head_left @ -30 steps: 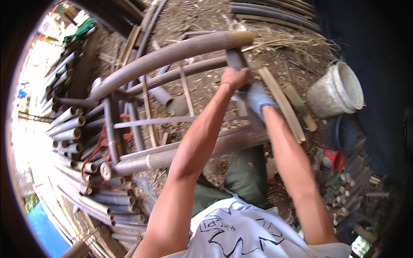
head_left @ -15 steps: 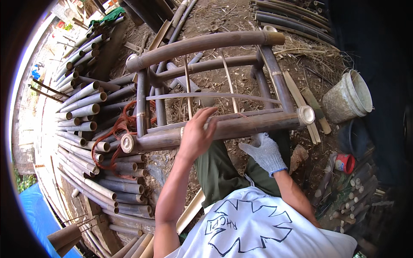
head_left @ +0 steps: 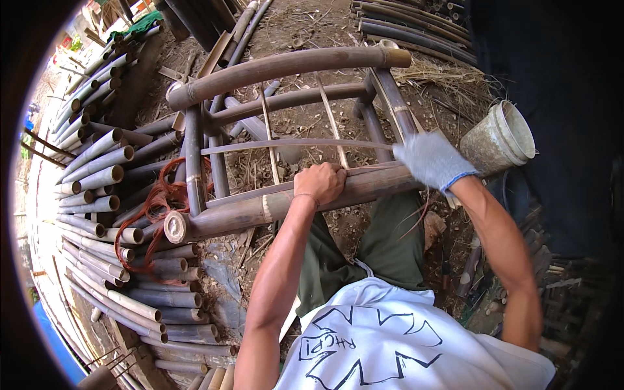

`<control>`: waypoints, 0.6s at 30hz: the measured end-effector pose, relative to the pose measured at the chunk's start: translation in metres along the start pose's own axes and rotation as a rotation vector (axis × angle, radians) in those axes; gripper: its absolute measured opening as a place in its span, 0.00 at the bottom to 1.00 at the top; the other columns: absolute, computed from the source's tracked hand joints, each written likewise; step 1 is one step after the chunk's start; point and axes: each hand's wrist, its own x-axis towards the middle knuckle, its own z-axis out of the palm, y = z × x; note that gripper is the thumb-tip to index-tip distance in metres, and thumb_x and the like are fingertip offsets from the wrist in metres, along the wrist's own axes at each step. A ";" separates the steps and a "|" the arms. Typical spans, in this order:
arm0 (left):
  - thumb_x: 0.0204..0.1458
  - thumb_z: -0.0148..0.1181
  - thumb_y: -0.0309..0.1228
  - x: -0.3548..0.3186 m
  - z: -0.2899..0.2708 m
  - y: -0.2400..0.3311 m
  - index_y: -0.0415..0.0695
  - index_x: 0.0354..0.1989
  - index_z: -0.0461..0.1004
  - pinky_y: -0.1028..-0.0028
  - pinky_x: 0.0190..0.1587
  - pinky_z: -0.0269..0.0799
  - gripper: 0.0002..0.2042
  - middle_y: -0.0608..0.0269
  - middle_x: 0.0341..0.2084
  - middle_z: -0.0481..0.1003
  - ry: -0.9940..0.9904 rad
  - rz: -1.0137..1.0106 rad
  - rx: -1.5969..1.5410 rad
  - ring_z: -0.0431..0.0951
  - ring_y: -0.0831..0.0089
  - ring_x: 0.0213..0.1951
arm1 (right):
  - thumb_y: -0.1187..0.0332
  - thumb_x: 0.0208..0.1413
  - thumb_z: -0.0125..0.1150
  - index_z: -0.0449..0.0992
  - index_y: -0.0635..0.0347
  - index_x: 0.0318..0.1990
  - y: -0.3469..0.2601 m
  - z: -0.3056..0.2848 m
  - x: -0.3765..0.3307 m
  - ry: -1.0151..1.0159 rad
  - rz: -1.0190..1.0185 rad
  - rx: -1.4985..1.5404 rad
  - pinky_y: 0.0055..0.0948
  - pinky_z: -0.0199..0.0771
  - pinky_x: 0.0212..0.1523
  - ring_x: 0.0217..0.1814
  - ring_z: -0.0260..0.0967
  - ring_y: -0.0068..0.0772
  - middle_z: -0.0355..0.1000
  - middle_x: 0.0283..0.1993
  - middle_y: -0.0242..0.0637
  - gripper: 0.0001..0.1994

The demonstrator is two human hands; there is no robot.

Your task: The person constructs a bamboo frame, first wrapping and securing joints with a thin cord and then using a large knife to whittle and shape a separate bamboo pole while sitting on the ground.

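Note:
A brown bamboo frame (head_left: 286, 70) with thick curved poles, thin upright slats and a flat cross strip stands over my knees. My bare left hand (head_left: 320, 184) is closed over the thick near pole (head_left: 237, 218), knuckles up, its fingertips hidden at the pole's far side. In a grey knitted glove, my right hand (head_left: 434, 159) is at the pole's right end and covers it. Motion smears its fingers, so what it holds is unclear. Thin reddish strands (head_left: 419, 218) dangle below the glove.
Bamboo poles (head_left: 172, 299) are piled at the left, with an orange string tangle (head_left: 156, 201) on them. A dirty white bucket (head_left: 497, 136) tilts at the right. More poles (head_left: 416, 29) lie at the far right. Shavings litter the dirt floor.
My left hand has moved right along the near pole and closed over it. My gloved right hand has risen from below the pole to its right end. The view has shifted slightly right.

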 end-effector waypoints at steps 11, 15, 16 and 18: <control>0.62 0.48 0.45 -0.001 0.002 -0.002 0.52 0.51 0.80 0.51 0.57 0.69 0.18 0.49 0.40 0.82 0.065 0.023 -0.063 0.80 0.48 0.47 | 0.69 0.56 0.51 0.66 0.58 0.33 -0.084 0.029 -0.075 -0.228 0.219 0.984 0.43 0.70 0.32 0.29 0.70 0.46 0.69 0.25 0.39 0.04; 0.59 0.59 0.28 -0.041 0.017 -0.005 0.38 0.57 0.72 0.59 0.61 0.66 0.17 0.45 0.51 0.77 0.712 0.151 -0.714 0.77 0.54 0.53 | 0.74 0.50 0.58 0.71 0.60 0.42 -0.092 0.061 -0.082 0.327 -0.019 0.895 0.37 0.71 0.28 0.29 0.73 0.43 0.71 0.27 0.38 0.11; 0.57 0.62 0.26 -0.069 0.020 -0.011 0.37 0.56 0.71 0.64 0.61 0.66 0.18 0.50 0.52 0.75 0.975 0.096 -0.790 0.76 0.59 0.52 | 0.76 0.51 0.58 0.74 0.62 0.45 -0.083 0.051 -0.089 0.090 0.101 0.954 0.34 0.70 0.26 0.27 0.73 0.36 0.74 0.29 0.38 0.12; 0.59 0.62 0.27 -0.113 0.051 -0.034 0.37 0.63 0.61 0.64 0.62 0.64 0.25 0.52 0.60 0.63 1.274 -0.123 -0.906 0.64 0.65 0.61 | 0.71 0.62 0.55 0.75 0.65 0.49 -0.069 0.056 -0.110 0.178 0.725 1.747 0.26 0.76 0.31 0.31 0.76 0.27 0.77 0.40 0.42 0.11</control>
